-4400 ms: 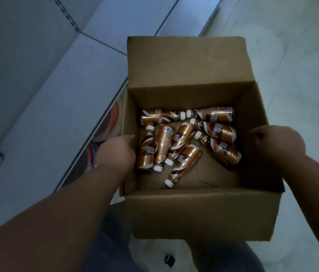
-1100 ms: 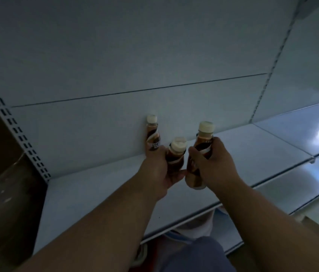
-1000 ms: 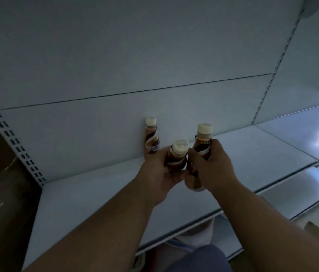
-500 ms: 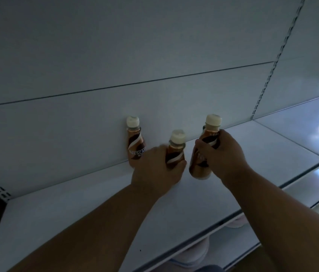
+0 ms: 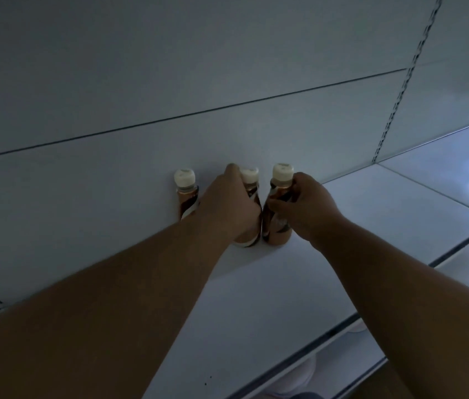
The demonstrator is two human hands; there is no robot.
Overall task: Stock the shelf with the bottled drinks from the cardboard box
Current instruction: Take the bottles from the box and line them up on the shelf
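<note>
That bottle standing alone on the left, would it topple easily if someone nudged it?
Probably yes. The lone bottle looks tall and narrow, so a push near its white cap would likely tip it. Its sleeve looks glossy, so it may be slippery to grip. It stands close to the back panel, which might stop a backward fall.

Three brown bottles with pale caps stand upright at the back of the white shelf (image 5: 256, 298), mid-frame. The left hand (image 5: 227, 208) wraps the middle bottle (image 5: 252, 182); the right hand (image 5: 302, 205) grips the right bottle (image 5: 280, 185). The left bottle (image 5: 186, 194) stands free (partly hidden by the forearm).
</note>
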